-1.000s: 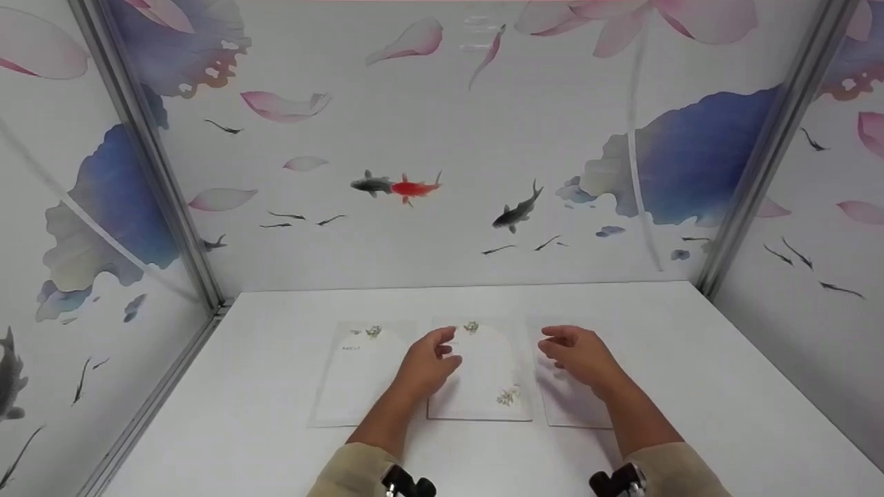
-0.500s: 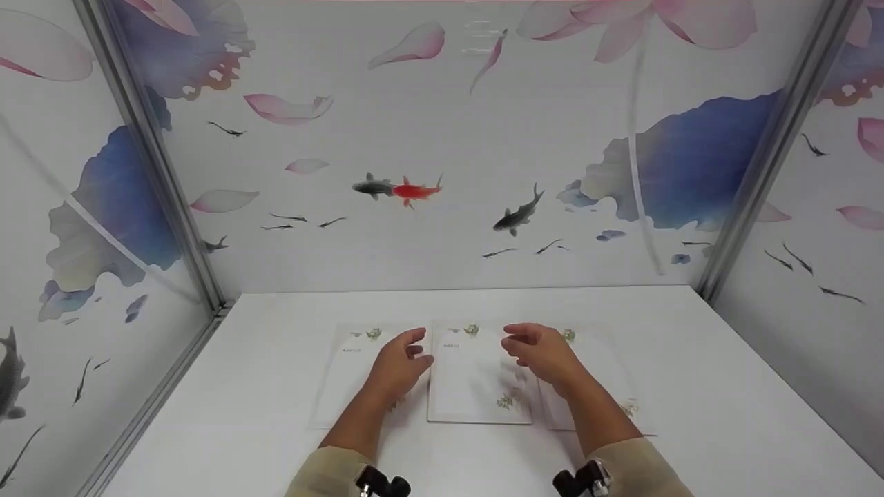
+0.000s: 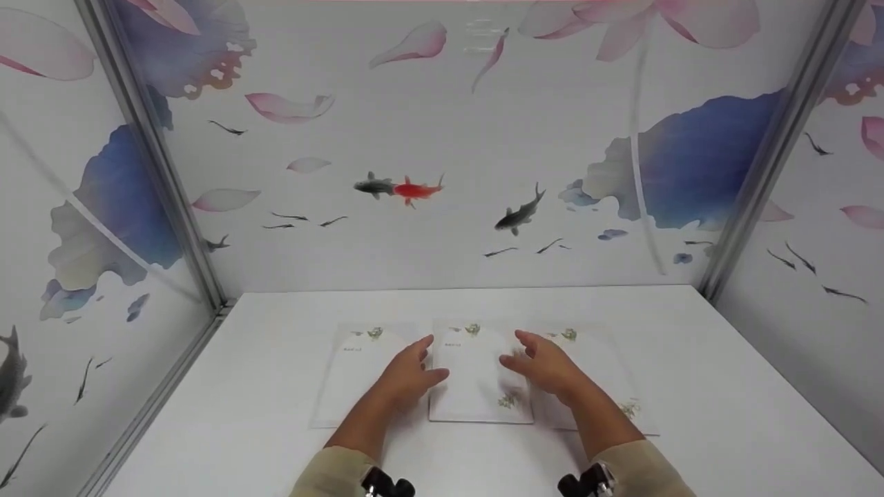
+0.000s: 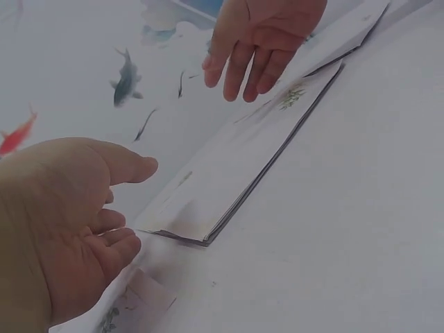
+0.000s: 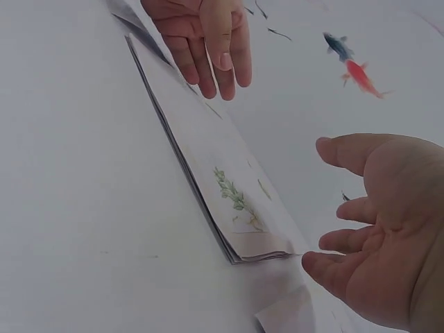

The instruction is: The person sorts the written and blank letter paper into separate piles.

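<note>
Three stacks of white printed paper lie side by side. The middle stack (image 3: 473, 379) has small green plant prints at its top and lower right, and several sheet edges show in both wrist views. My left hand (image 3: 409, 376) hovers at the middle stack's left edge, thumb apart from the loosely bent fingers. Across from it, my right hand (image 3: 549, 366) is over the right edge, partly above the right stack (image 3: 597, 379). Neither hand grips anything; whether fingertips touch the paper edges cannot be told. The left forearm hides part of the left stack (image 3: 342, 390).
The stacks rest on a white table (image 3: 242, 386). A white back wall (image 3: 414, 255) with printed fish and petals rises behind it, and similar side panels stand left and right, joined by metal corner posts (image 3: 173, 214).
Both hands first moved left, bringing the right hand from the right stack to the middle stack's edge. Since then they have lowered slightly, with thumbs and fingers spread wider.
</note>
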Tool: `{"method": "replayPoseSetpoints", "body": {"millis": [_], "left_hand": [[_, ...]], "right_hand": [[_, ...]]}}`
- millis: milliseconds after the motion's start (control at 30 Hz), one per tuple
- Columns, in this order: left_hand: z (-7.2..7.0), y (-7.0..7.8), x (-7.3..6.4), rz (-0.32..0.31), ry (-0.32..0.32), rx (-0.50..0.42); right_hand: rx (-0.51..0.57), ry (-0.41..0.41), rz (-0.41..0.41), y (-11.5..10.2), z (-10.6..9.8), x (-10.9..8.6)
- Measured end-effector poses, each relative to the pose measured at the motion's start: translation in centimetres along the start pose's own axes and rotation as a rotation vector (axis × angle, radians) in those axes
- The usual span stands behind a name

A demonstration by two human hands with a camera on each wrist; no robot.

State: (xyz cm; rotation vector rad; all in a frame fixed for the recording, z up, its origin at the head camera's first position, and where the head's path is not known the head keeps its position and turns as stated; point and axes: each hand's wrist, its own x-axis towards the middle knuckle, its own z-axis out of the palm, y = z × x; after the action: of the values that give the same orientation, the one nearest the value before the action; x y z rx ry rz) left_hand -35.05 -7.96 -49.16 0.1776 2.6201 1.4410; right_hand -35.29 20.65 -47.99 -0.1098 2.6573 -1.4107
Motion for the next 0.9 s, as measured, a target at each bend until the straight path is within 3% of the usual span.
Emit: {"method": "replayPoseSetpoints", "body": {"millis": [133,367,533,667,900], "left_hand": [[0.3,-0.1,-0.1,0.028,-0.041,0.144],[0.5,0.1,-0.3,0.124,-0.166,0.364],[0.9,0.3,-0.6,0.138,-0.224,0.510],[1.1,0.5,-0.7,0.135,-0.220,0.566],[1.2,0.7,-0.8,0.146,-0.206,0.570]], "right_hand": [[-0.059,-0.075,0.011,0.2,0.2,-0.2],[-0.263,-0.176,-0.031,0.5,0.1,-0.2],[-0.360,-0.235,-0.066,0.5,0.3,-0.5],[-0.424,-0.246,-0.076,0.3,0.5,-0.7],[-0.433,-0.224,-0.086,0.4,0.6,-0.8]]}}
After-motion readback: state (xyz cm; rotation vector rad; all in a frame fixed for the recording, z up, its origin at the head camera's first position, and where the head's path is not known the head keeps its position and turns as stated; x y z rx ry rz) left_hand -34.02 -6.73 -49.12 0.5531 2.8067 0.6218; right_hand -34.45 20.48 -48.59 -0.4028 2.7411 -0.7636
